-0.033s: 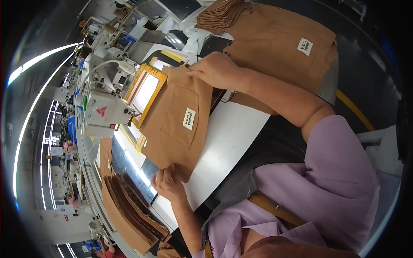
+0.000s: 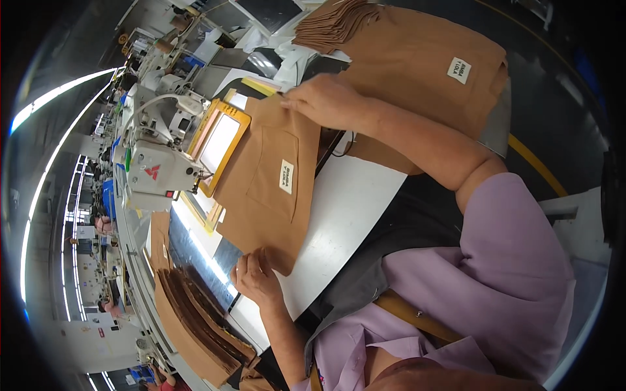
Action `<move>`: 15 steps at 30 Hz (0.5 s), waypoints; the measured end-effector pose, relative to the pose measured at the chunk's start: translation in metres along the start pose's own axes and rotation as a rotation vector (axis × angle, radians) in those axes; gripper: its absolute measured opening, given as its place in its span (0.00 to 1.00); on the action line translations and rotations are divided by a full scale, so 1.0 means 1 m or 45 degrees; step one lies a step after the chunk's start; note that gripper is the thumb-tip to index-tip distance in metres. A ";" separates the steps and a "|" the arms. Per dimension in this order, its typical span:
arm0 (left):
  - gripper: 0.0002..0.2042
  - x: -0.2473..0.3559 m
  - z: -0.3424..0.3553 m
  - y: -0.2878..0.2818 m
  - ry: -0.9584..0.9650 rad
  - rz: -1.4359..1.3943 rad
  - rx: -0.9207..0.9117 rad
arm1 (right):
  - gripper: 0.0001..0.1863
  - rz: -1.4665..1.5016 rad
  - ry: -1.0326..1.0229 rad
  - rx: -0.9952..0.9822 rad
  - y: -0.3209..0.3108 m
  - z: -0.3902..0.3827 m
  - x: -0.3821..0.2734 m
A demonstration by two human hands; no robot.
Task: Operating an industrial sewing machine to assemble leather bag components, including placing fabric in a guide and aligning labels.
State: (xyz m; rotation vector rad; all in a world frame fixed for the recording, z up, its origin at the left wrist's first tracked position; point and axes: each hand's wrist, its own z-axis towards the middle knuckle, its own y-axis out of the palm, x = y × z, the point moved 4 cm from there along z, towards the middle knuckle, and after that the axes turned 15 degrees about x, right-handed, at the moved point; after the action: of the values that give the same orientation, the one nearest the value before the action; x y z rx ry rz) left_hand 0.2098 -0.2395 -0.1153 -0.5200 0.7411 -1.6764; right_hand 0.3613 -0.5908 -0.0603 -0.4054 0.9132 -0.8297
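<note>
A brown fabric panel (image 2: 238, 208) with a stitched pocket outline and a small white label (image 2: 286, 176) lies partly over the white table and up against the yellow frame (image 2: 244, 124) of a sewing machine (image 2: 160, 168). At the panel's upper edge, my right hand (image 2: 329, 102) pinches the cloth between thumb and fingers. My left hand (image 2: 256, 279) closes on its lower edge, near the dark shiny plate. The panel's lower right corner hangs in a soft curl beside my left fingers.
More brown pieces with a white label (image 2: 460, 70) are draped at upper right, beside a folded fabric stack (image 2: 336, 26). Brown panels (image 2: 199, 326) are piled at lower left. The white tabletop (image 2: 339, 202) borders my lap. Machines and people line the far left.
The panel has shifted slightly and its pocket area is more wrinkled, with the label turned a little. Both hands keep their grip in nearly the same places.
</note>
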 end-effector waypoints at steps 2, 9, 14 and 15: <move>0.03 0.033 0.019 -0.001 0.047 -0.116 0.094 | 0.16 0.076 -0.034 0.364 -0.041 0.013 0.016; 0.09 0.099 0.024 0.003 0.290 -0.458 0.053 | 0.17 -0.088 0.342 0.771 -0.231 -0.003 0.126; 0.12 0.087 0.020 0.011 0.135 -0.564 -0.008 | 0.24 -0.716 0.334 0.995 -0.323 -0.068 0.279; 0.13 0.078 0.016 0.015 0.089 -0.558 -0.048 | 0.33 -0.801 0.408 1.004 -0.318 -0.072 0.304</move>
State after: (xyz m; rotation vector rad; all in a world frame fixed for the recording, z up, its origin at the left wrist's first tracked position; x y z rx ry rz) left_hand 0.2130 -0.3202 -0.1188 -0.6891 0.7466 -2.0983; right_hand 0.2611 -1.0255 -0.0626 0.1592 0.6707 -1.7812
